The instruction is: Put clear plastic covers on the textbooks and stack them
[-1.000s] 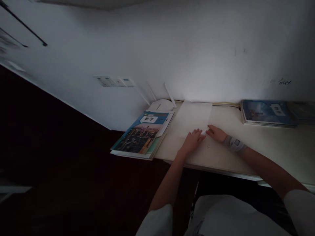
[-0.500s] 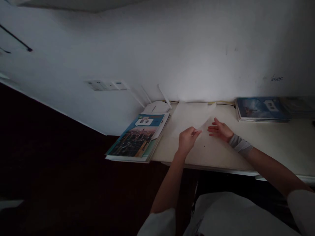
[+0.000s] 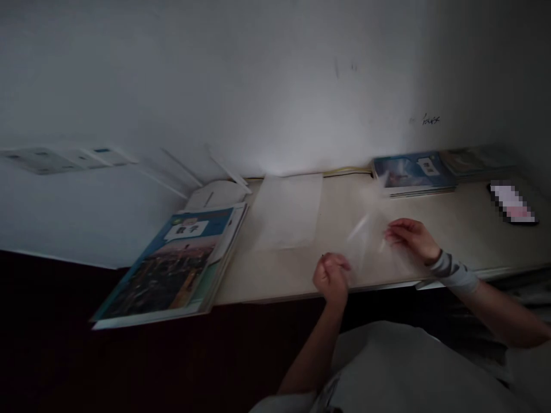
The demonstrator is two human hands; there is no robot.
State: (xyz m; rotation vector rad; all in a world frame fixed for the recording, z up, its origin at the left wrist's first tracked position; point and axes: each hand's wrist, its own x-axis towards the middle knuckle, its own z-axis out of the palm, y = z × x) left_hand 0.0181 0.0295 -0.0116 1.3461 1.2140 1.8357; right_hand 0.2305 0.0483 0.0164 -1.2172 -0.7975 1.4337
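A thin clear plastic sheet [image 3: 365,244] hangs between my two hands above the pale desk [image 3: 451,223]; it is blurred by motion. My left hand [image 3: 331,278] is closed in a pinch on its near left corner, close to the desk's front edge. My right hand [image 3: 411,238], with a grey band on the wrist, grips the sheet's right side with curled fingers. A stack of similar pale sheets [image 3: 288,209] lies flat on the desk behind my left hand.
A textbook with a city photo cover [image 3: 172,258] overhangs the desk's left end on other books. A white rounded device with antennas [image 3: 215,192] stands by the wall. Blue books [image 3: 413,172] are stacked at the back right, and a pixelated object [image 3: 512,203] lies at the far right.
One clear sheet has been lifted off the stack and carried right and toward me, held by both hands. The camera has swung to the right.
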